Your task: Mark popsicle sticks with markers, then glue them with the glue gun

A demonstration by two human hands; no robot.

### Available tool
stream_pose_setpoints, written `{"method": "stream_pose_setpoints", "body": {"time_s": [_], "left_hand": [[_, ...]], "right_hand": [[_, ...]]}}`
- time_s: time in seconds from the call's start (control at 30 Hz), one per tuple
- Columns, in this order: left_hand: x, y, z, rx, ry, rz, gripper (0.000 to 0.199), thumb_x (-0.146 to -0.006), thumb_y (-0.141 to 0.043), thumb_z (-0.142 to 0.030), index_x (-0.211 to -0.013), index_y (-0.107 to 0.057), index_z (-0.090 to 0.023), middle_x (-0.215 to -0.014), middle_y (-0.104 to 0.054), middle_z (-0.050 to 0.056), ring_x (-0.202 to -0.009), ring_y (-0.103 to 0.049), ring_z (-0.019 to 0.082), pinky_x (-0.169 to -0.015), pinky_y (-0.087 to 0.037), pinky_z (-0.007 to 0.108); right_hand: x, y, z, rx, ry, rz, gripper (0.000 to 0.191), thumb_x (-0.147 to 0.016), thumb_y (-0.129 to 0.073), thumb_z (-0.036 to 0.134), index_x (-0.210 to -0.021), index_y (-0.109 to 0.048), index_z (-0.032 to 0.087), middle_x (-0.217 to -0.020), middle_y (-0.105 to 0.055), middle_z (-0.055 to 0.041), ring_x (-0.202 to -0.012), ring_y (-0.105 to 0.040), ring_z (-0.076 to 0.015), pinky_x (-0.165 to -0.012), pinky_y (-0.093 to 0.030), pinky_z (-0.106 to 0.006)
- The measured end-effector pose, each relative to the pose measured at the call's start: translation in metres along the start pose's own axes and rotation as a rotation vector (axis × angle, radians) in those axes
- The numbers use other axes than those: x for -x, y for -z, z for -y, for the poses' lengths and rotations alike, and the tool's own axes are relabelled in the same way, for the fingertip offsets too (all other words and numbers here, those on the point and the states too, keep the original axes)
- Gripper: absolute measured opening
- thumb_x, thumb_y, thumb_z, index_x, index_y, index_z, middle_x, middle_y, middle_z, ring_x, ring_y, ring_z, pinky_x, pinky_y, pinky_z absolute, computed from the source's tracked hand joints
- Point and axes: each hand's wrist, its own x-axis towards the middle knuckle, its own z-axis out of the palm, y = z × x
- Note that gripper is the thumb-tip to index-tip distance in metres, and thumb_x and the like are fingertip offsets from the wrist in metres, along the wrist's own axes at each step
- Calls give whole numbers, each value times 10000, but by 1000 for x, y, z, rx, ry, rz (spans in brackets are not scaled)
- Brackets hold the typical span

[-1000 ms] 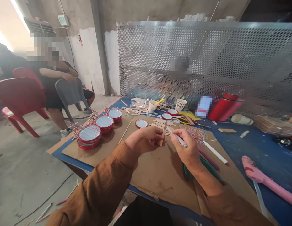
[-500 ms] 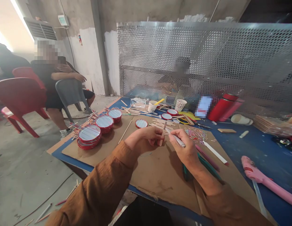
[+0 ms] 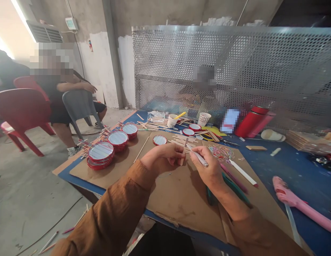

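My left hand [image 3: 172, 153] is closed on a wooden craft stick [image 3: 184, 152], which stands nearly upright between thumb and fingers. In my right hand [image 3: 208, 167] is a slim white pen-like tool [image 3: 200, 159], its tip at or very near the stick; contact is hard to make out. Both hands are above a brown cardboard sheet [image 3: 178, 202]. Just beyond them lie loose craft sticks [image 3: 178, 138] and a small round red-rimmed piece [image 3: 159, 140]. Beneath my right wrist shows a tool with dark green handles [image 3: 236, 188], partly covered by the arm.
Stacks of red-rimmed discs [image 3: 100, 152] with sticks stand at the left. Colourful rubber bands [image 3: 221, 152], a white stick-like tool [image 3: 242, 172] and a pink glue gun [image 3: 301, 204] are at the right. Paper cups [image 3: 204, 118], a red flask [image 3: 251, 121] and a perforated metal panel [image 3: 165, 64] are behind.
Both hands keep almost the same place and grip on the stick and the pen-like tool. The whole view has shifted very slightly.
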Motion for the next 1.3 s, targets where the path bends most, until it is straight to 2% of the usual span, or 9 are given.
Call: {"method": "stream_pose_setpoints", "body": {"time_s": [0.3,0.47,0.63,0.83,1.03,1.3], "left_hand": [[2,2,-3,-14,10,13,172,-879,-600,-269,-756,-541,-164,-634,-619,-24,-496,-529,79,-549,-447,211],[2,1,-3,-11,9,14,182,-895,-553,-260,-745,-562,-156,-651,-628,-14,-501,-521,74,-546,-441,206],[2,1,-2,-8,-2,7,168,-863,-590,-249,-726,-560,-156,-655,-630,-14,-483,-520,77,-539,-436,216],[1,2,0,-12,-7,14,194,-879,-585,-290,-746,-574,-150,-653,-629,-7,-493,-526,79,-524,-435,207],[0,1,-1,2,-19,28,152,-867,-587,-252,-755,-567,-151,-649,-616,-22,-494,-516,66,-527,-434,193],[1,1,5,47,-18,-17,171,-851,-627,-287,-766,-593,-143,-698,-645,-4,-495,-523,71,-515,-428,209]], "right_hand": [[-1,2,8,-13,-1,38,109,-871,-557,344,-857,-597,244,-705,-701,4,-617,-658,-158,-592,-503,-255],[0,3,6,-21,-15,-12,133,-877,-561,361,-876,-599,234,-754,-712,-12,-632,-653,-158,-599,-508,-261],[-1,2,4,-9,5,-8,124,-881,-566,354,-890,-602,235,-791,-722,-21,-676,-672,-169,-634,-516,-273],[0,2,5,2,4,-2,116,-871,-563,349,-849,-595,240,-729,-704,-1,-639,-662,-160,-620,-516,-261],[1,5,2,-28,-31,-45,169,-904,-558,383,-948,-626,235,-791,-730,-26,-678,-697,-180,-628,-543,-279],[-4,8,1,-39,-57,-28,207,-914,-549,407,-909,-674,242,-659,-678,-5,-618,-681,-189,-590,-540,-283]]}}
